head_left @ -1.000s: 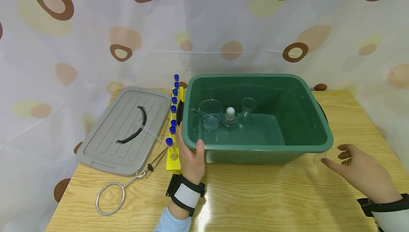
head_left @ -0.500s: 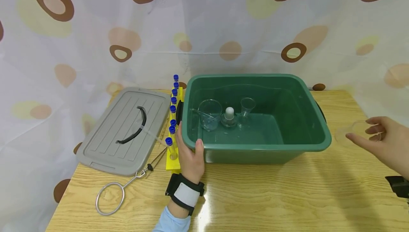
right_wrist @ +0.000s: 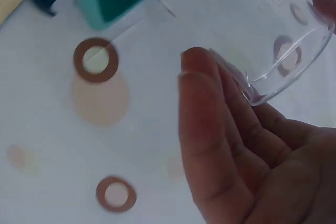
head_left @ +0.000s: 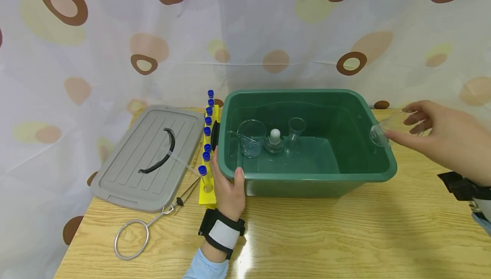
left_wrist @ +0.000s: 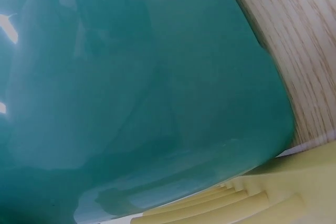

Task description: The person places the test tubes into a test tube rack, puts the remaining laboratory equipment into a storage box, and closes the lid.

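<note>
My right hand holds a clear glass beaker with printed graduations, tilted at the right rim of the green storage bin. Its thumb and fingers lie on opposite sides of the glass. My left hand grips the bin's front left corner, the thumb on the front wall and the fingers along the left side. Inside the bin stand a larger beaker with a glass rod in it, an alcohol lamp with a white cap, and a cone-shaped glass.
Left of the bin, a yellow rack bears several blue-capped test tubes. Further left lies a grey lid with a black handle. A metal ring on a rod is in front of it on the wooden table. A patterned curtain hangs behind.
My right hand has lifted the beaker off to the right, then brought it up and back left to the bin's right rim. My left hand has stayed at the corner.
</note>
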{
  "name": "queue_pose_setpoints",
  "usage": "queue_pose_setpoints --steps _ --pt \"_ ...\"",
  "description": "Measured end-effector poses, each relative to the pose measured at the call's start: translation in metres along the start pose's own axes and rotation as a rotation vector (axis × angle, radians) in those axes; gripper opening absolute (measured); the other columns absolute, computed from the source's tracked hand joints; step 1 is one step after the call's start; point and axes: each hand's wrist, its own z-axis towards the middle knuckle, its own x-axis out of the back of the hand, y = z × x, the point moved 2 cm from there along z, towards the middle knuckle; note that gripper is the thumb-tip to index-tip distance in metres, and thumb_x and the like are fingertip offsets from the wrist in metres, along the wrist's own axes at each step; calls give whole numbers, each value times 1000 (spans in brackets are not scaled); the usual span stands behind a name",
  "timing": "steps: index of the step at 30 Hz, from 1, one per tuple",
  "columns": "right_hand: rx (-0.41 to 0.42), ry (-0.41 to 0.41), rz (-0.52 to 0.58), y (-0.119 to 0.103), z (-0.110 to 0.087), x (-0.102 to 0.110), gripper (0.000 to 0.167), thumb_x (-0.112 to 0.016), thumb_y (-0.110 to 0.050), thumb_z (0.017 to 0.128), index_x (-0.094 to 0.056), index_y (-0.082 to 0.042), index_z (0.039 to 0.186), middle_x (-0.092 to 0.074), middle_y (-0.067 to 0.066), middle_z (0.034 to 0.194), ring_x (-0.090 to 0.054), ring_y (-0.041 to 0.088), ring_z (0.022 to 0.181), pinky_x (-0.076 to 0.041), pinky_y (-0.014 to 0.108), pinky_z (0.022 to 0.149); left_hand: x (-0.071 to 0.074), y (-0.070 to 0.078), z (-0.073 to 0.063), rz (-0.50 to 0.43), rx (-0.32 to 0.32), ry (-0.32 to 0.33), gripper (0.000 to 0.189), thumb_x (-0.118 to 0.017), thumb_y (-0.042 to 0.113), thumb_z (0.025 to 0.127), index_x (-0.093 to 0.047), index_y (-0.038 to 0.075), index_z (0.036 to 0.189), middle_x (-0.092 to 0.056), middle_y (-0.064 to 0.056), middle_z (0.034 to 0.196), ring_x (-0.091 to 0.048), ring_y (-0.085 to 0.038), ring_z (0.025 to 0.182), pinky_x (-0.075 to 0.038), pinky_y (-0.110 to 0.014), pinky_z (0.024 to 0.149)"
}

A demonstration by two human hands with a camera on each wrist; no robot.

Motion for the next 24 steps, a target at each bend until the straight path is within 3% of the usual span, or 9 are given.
queue_pose_setpoints --steps 5,13,20,24 --pt "129 -119 -18 -23 27 -3 77 -61 -57 82 -45 3 127 -56 29 114 -60 38 93 -48 49 70 0 1 0 7 -1 -2 71 -45 39 86 -24 8 146 -36 -19 138 -45 -33 115 -42 -58 94" --pt "255 -308 -80 -54 74 -30 64 -64 -39 85 -46 8 125 -59 29 113 -60 37 96 -51 47 74 2 0 0 32 1 2 71 -44 39 86 -23 8 146 -36 -18 139 -45 -32 117 -42 -56 96" --pt "276 -439 -118 -67 104 -65 61 -66 -24 80 -44 16 122 -57 32 114 -59 36 96 -50 48 79 2 -3 0 31 6 0 71 -44 42 87 -23 7 145 -36 -19 138 -46 -32 114 -43 -55 94" --pt "256 -468 -193 -67 116 -83 59 -65 -20 78 -46 16 121 -57 34 116 -60 37 95 -51 48 78 1 -3 0 35 8 -9 71 -44 41 87 -23 7 145 -37 -19 138 -46 -31 113 -43 -55 93"
